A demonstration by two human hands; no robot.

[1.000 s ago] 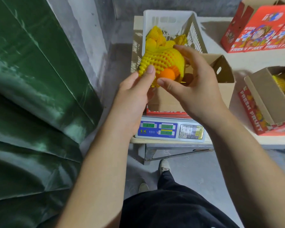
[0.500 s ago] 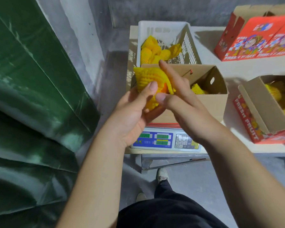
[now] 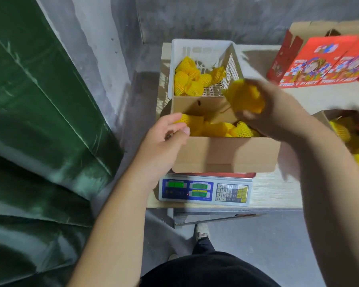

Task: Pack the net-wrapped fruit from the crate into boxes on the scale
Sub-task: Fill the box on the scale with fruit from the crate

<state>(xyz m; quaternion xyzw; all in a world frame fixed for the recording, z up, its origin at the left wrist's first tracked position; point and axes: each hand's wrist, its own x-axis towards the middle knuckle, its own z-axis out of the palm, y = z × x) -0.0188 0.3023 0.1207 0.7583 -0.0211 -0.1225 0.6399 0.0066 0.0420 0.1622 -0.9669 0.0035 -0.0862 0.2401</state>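
While your right hand [image 3: 263, 108] is curling its fingers round a net-wrapped fruit [image 3: 245, 96] above the box [image 3: 224, 154] on the scale [image 3: 205, 191], your left hand [image 3: 166, 139] is hanging loosely curled, empty, at the rim; a blurred, hasty release is risking a bounce out

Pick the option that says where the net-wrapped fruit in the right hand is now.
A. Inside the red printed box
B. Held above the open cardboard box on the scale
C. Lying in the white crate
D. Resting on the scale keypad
B: the right hand grips the net-wrapped fruit in the air over the far right corner of the cardboard box, which sits on the scale.
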